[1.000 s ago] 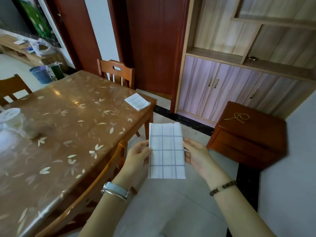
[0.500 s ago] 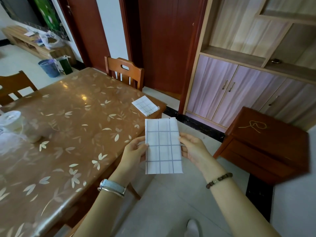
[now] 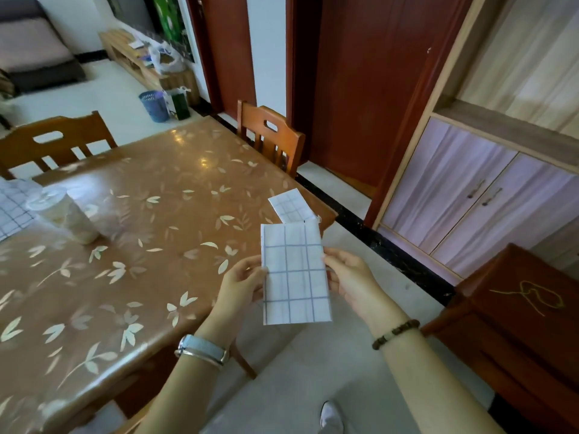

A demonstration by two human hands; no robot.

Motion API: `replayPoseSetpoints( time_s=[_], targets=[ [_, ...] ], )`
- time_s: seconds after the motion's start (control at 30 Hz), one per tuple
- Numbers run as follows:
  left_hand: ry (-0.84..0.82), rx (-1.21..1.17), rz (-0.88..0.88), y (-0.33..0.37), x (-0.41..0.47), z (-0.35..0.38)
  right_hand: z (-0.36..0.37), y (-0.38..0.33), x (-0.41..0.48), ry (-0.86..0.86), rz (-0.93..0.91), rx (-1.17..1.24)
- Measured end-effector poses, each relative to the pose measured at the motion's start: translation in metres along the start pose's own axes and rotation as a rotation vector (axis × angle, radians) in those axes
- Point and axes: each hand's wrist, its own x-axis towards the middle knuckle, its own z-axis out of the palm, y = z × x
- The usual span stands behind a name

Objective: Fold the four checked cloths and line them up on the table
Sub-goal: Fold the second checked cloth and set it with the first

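I held a folded checked cloth (image 3: 296,277) upright in the air just off the worktop (image 3: 141,245). My left hand (image 3: 242,281) pinched its left edge and my right hand (image 3: 351,278) its right. The fingers (image 3: 333,256) behind it were mostly hidden. Its top covered part of a second folded cloth (image 3: 291,206) on the worktop's corner. A third checked cloth (image 3: 12,205) was cut off at the left, beside a blurry cup (image 3: 62,214).

Worn, left hand (image 3: 241,283) side: wrist watch (image 3: 205,345) with pale blue-grey strap, thin silver bangle (image 3: 200,358) just beside it. On the right hand (image 3: 351,277) side: bead bracelet (image 3: 396,332), dark brown beads plus a few pale ones. Forearms bare. Light grey shoe (image 3: 330,418) toe on the floor.
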Motion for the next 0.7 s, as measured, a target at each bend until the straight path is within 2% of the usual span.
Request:
replayPoseSetpoints(
  time_s=[0.4,0.7],
  targets=[
    [0.245,-0.051,-0.003,-0.004,0.04,0.04,-0.019,-0.016,0.096,-0.157,0.106,-0.1],
    [0.324,-0.056,-0.051,-0.014,0.072,0.035,-0.007,-0.014,0.137,-0.19,0.139,-0.139]
  ],
)
